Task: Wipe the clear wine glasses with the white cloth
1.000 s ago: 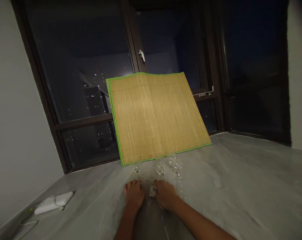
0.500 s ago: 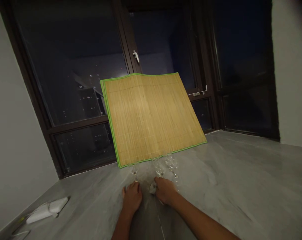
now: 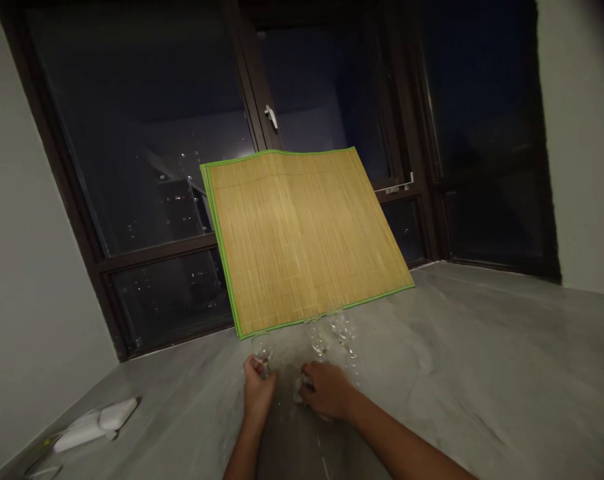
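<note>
My left hand (image 3: pixel 259 390) is closed around the stem of a clear wine glass (image 3: pixel 263 348), whose bowl rises above the fingers. To its right, my right hand (image 3: pixel 329 390) grips a small, pale crumpled cloth (image 3: pixel 299 388), partly hidden by the fingers. Just beyond that hand, another clear wine glass (image 3: pixel 317 339) stands on the grey marbled surface (image 3: pixel 432 373). More clear glassware (image 3: pixel 343 328) is close by on the right, its outlines faint and overlapping.
A bamboo mat (image 3: pixel 307 233) with green edging leans against the dark window behind the glasses. At the left lies a white folded bundle (image 3: pixel 96 424), tied around its middle. A white handle (image 3: pixel 271 117) is on the window frame.
My left hand has turned, and the wine glass in it has shifted left and slightly towards me. My right hand has moved a little closer to me with the cloth.
</note>
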The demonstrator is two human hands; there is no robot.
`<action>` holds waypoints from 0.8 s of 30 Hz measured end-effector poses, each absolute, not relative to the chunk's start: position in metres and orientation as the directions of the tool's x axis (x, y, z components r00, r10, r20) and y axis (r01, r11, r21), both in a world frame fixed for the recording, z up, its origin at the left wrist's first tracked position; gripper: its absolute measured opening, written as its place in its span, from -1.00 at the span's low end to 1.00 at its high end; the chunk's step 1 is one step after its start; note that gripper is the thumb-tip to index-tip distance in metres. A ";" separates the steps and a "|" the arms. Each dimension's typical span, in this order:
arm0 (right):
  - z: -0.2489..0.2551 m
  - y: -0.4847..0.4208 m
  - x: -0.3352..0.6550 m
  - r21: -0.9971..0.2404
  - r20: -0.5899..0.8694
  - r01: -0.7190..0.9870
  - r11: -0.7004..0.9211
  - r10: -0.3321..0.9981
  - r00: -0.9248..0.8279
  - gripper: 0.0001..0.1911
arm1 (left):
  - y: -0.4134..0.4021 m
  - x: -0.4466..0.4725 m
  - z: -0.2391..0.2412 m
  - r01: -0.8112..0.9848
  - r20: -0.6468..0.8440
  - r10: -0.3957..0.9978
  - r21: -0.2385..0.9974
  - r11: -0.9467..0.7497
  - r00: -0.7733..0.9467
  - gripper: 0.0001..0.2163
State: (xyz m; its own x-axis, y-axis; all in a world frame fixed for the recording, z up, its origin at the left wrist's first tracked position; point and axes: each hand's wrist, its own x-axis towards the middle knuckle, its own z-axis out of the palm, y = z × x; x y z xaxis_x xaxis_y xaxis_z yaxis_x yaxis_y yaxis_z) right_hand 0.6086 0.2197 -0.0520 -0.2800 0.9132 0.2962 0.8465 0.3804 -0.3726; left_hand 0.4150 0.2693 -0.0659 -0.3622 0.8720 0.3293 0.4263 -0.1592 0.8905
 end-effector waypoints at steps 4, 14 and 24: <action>-0.059 0.221 0.608 -0.454 0.352 0.730 0.511 0.855 -0.380 -0.42 | 0.280 0.422 -0.072 0.176 0.299 0.910 0.950 -0.257 -0.287 -0.53; -0.051 0.213 0.596 -0.555 0.635 0.487 0.674 0.722 -0.275 -0.32 | 0.244 0.430 -0.053 0.830 0.509 0.860 0.459 -0.316 0.046 -0.65; -0.035 0.216 0.609 -0.455 0.732 0.618 0.641 0.665 -0.150 -0.44 | 0.239 0.443 -0.054 0.842 0.601 0.709 0.105 -0.529 0.370 -0.62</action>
